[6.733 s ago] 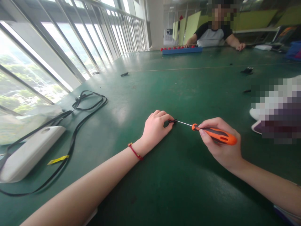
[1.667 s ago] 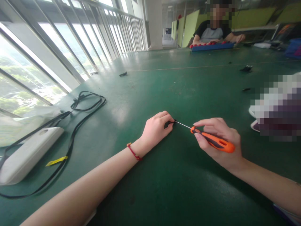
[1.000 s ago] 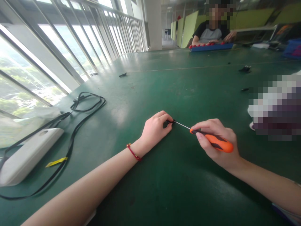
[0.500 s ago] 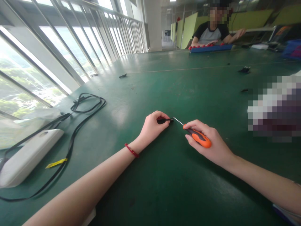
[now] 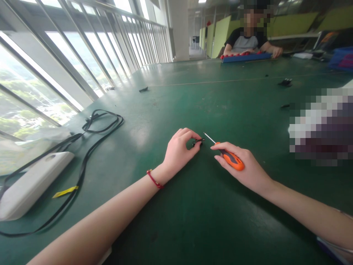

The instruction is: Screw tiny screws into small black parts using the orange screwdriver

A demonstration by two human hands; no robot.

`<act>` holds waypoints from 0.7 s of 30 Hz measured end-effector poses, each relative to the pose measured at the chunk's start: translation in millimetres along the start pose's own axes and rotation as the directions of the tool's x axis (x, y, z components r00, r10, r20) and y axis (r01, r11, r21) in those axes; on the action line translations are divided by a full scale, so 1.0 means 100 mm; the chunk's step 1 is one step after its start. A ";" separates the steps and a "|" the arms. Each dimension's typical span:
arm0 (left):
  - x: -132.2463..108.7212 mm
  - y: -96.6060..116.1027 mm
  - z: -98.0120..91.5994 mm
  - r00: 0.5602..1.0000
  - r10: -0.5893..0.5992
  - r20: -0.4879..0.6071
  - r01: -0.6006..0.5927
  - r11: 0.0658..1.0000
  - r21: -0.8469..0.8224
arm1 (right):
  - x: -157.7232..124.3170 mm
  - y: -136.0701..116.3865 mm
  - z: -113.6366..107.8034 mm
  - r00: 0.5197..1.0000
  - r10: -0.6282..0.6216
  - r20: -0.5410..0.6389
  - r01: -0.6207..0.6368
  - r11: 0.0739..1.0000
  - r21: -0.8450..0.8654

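My left hand point(image 5: 179, 149) rests on the green table point(image 5: 209, 217), its fingers curled and pinching a small black part point(image 5: 198, 141). A red string bracelet point(image 5: 154, 179) circles that wrist. My right hand point(image 5: 244, 170) grips an orange and black screwdriver point(image 5: 228, 157) by the handle. Its thin metal shaft points up and to the left, and the tip stands a little to the right of the black part, apart from it.
A white power strip point(image 5: 30, 184) with a looped black cable point(image 5: 96, 125) lies at the left by the window railing. Small black parts point(image 5: 285, 82) dot the far table. Another person sits at the far end behind a blue rack with red knobs point(image 5: 244, 56).
The screwdriver tip was at the black part; my right hand has drawn it back and turned it, so the shaft points away and the tip is clear of the part.
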State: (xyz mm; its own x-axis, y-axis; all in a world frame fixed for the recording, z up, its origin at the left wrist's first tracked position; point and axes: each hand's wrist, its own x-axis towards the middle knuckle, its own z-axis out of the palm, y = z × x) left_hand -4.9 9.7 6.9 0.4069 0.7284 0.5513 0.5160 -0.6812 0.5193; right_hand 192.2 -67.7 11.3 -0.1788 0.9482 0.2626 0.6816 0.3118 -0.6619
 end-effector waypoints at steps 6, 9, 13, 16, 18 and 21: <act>-0.07 0.14 0.01 0.964 0.258 0.067 -0.258 0.966 0.004 | 0.07 0.08 -0.04 0.993 -0.049 -0.112 0.049 0.999 -0.001; -0.09 0.17 0.01 0.953 0.295 0.073 -0.296 0.955 -0.003 | 0.06 0.09 -0.04 0.993 -0.072 -0.093 0.070 0.997 -0.027; -0.10 0.19 0.01 0.949 0.305 0.079 -0.306 0.952 -0.002 | 0.05 0.09 -0.03 0.991 -0.094 -0.092 0.091 0.995 -0.040; -0.10 0.19 0.02 0.951 0.297 0.089 -0.299 0.954 0.006 | 0.05 0.09 -0.02 0.989 -0.102 -0.108 0.100 0.995 -0.030; -0.10 0.19 0.02 0.957 0.275 0.095 -0.279 0.960 0.033 | 0.05 0.10 -0.02 0.989 -0.103 -0.107 0.099 0.994 -0.039; -0.10 0.20 0.02 0.966 0.244 0.088 -0.250 0.965 0.077 | 0.05 0.09 -0.03 0.993 -0.086 -0.086 0.082 0.995 -0.048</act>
State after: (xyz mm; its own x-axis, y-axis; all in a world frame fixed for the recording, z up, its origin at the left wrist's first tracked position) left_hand 2.6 -10.8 10.3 0.5852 0.5440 0.6013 0.4538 -0.8343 0.3131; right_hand 199.3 -60.2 8.7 -0.1755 0.9090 0.3779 0.6976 0.3857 -0.6038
